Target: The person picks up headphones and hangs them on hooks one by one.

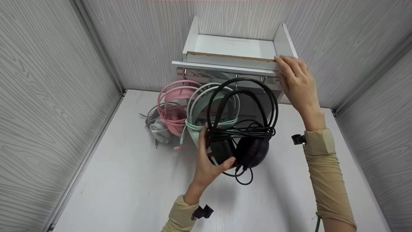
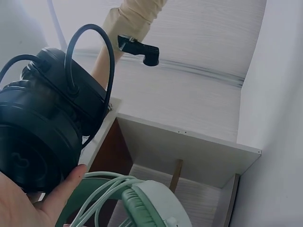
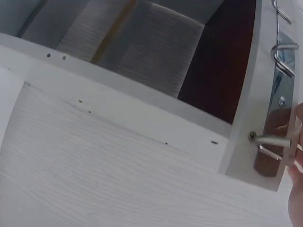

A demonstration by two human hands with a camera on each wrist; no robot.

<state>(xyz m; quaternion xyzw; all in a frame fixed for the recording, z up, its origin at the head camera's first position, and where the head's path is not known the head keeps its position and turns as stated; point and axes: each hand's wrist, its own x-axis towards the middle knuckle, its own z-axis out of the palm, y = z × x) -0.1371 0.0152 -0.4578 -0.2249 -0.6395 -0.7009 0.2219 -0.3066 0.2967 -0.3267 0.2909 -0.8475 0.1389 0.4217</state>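
My left hand (image 1: 206,169) grips a pair of black headphones (image 1: 256,151) by one ear cup, thumb in front and fingers behind. Their black cable is wound across the headband, and a loop dangles below the cups. At the front right corner of a white shelf unit (image 1: 236,46), my right hand (image 1: 297,83) holds the edge, fingers over the top and thumb below. Metal hooks (image 3: 272,141) line the front of that edge. Mint green headphones (image 2: 161,203) are just behind the black pair. Left of them are pink headphones (image 1: 175,120), with grey headphones (image 1: 160,131) furthest left.
The shelf unit stands against the back wall on a white tabletop (image 1: 128,180). Grey wood-grain panels, including a left wall (image 1: 48,96) and a right wall (image 1: 383,90), enclose the table on three sides. A small pink-tipped plug (image 1: 178,148) hangs below the headphones.
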